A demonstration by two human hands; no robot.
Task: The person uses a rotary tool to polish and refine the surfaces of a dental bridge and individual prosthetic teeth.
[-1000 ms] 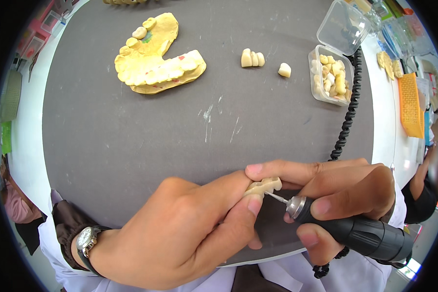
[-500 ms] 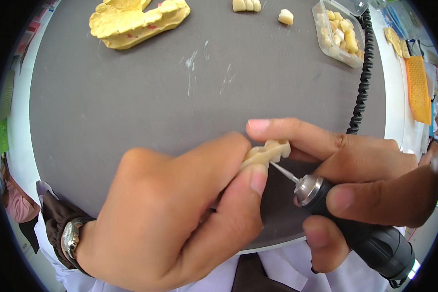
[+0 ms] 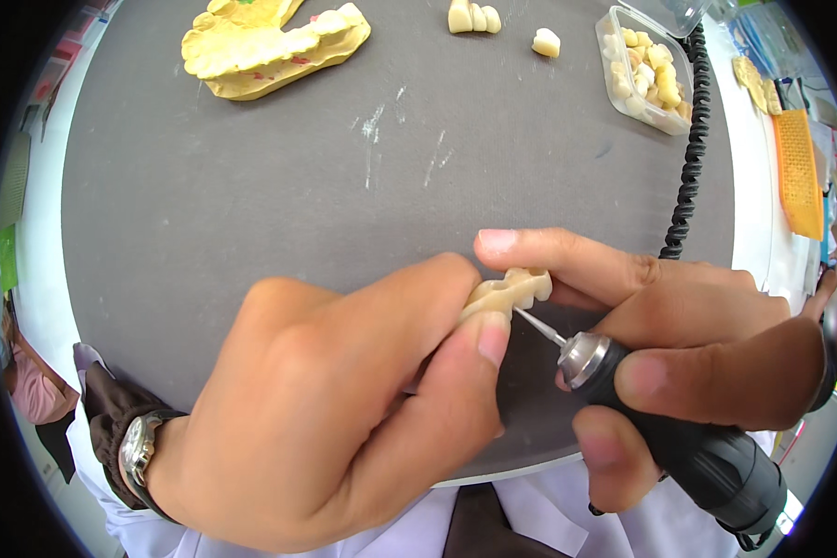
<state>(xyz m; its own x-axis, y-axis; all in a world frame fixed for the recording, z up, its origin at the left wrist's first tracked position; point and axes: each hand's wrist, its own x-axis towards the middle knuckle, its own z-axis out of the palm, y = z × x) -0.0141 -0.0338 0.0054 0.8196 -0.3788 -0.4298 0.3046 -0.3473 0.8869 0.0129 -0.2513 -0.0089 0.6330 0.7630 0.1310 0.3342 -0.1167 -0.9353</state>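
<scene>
My left hand [image 3: 335,400], with a watch at its wrist [image 3: 138,446], pinches a cream tooth-shaped dental bridge [image 3: 523,288] between thumb and forefinger. My right hand [image 3: 721,377] grips a black rotary handpiece [image 3: 693,460] with a metal nose [image 3: 583,356]. Its thin bur [image 3: 539,325] meets the lower side of the bridge, though actual contact is hard to tell. My right forefinger [image 3: 567,256] stretches over the top, beside the piece. Behind the hands lie a yellow dental cast [image 3: 270,70], a group of joined crowns [image 3: 472,16] and a single crown [image 3: 546,43] on the grey mat [image 3: 251,186].
A clear open box [image 3: 614,93] of tooth pieces sits at back right, next to a coiled black cord [image 3: 693,149]. An orange basket [image 3: 798,167] and yellow pieces [image 3: 751,82] lie beyond. Parts of other people show at the left [image 3: 37,381] and right [image 3: 823,293] edges.
Over the last second the whole view has shifted, so mat objects and both hands appear higher, the cast partly cut off. The grips on bridge and handpiece look much the same.
</scene>
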